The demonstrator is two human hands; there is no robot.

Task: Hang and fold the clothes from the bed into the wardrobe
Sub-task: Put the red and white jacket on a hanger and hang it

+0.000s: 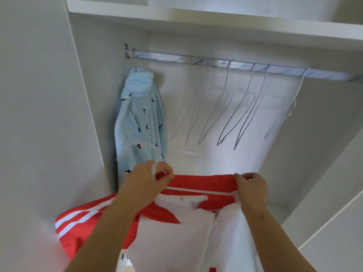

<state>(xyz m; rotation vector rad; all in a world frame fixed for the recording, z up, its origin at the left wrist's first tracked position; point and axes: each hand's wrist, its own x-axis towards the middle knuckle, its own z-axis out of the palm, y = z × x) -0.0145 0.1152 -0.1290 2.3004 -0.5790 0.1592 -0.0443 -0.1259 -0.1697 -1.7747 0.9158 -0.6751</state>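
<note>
White wardrobe interior. Left hand and right hand are raised, each pinching an end of the red collar of a red-and-white zip jacket, below the rail. Blue shirt hangs at left, bare hangers alongside.

Both hands gripping red jacket

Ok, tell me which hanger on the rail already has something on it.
The leftmost hanger, at the left end of the rail: it carries the light blue bird-print garment. The others hang bare.
</note>
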